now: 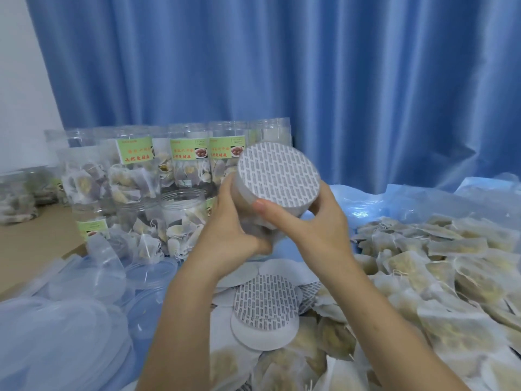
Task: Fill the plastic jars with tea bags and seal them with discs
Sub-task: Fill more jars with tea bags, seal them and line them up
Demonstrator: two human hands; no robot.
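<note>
I hold a clear plastic jar (248,204) of tea bags tilted toward me above the table's middle. A white disc (279,176) with grey print covers its mouth. My left hand (228,224) wraps the jar's body from the left. My right hand (313,218) grips the rim from the right, thumb pressed on the disc's edge. More discs (265,303) lie stacked on the table below my arms. Loose tea bags (439,266) are heaped at the right.
Filled, labelled jars (135,167) stand in rows at the back left, with an open jar (183,210) among them. Translucent plastic lids (64,328) pile up at the front left. A blue curtain (282,66) hangs behind.
</note>
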